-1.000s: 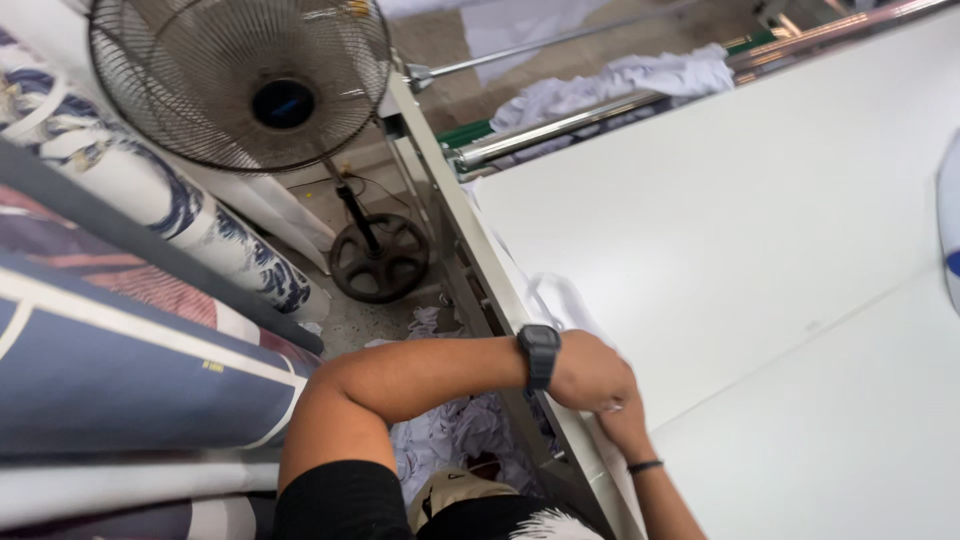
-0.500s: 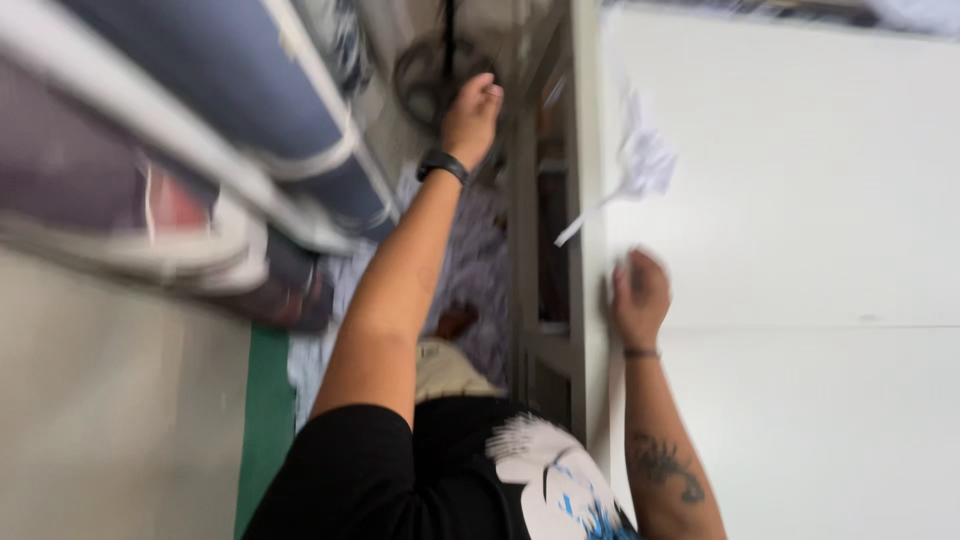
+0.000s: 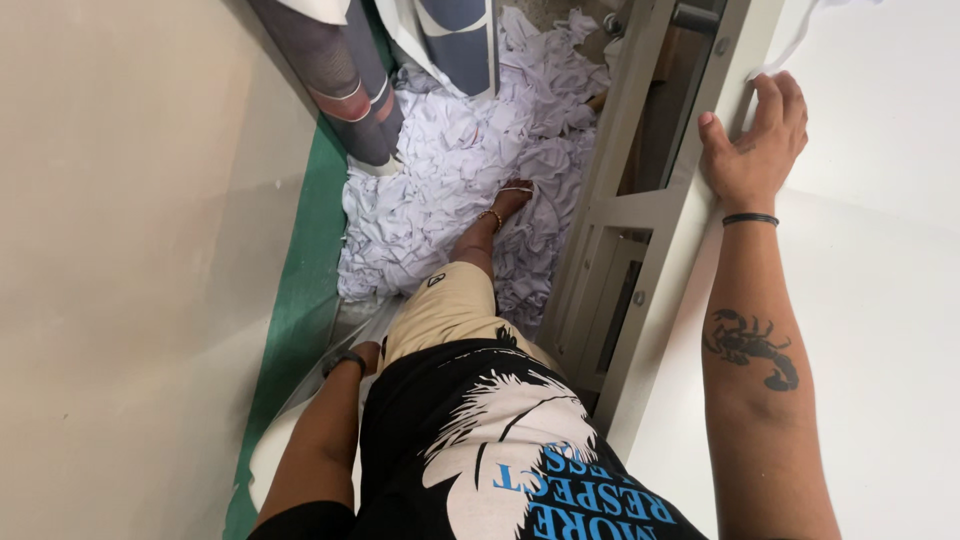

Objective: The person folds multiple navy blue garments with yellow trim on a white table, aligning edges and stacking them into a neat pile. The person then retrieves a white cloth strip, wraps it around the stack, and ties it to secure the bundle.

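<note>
My right hand [image 3: 755, 140] lies flat on the edge of the white table top [image 3: 880, 260], fingers spread and thumb at the rim, holding nothing. A black band circles its wrist. My left hand [image 3: 366, 353] hangs low beside my hip, with a black watch on the wrist. Beige shorts hide most of that hand, so its fingers do not show. My bare foot [image 3: 508, 200], wearing an anklet, stands in a heap of white cloth scraps [image 3: 440, 170] on the floor.
A grey metal table frame [image 3: 625, 215] runs down between my leg and the table top. Patterned fabric rolls [image 3: 352, 95] lean at the top by the scrap heap. A beige surface [image 3: 120, 260] with a green strip [image 3: 300, 300] closes off the left side.
The view has tipped down onto my body. My left arm has dropped from reaching forward to my hip. My right hand has shifted up onto the table edge.
</note>
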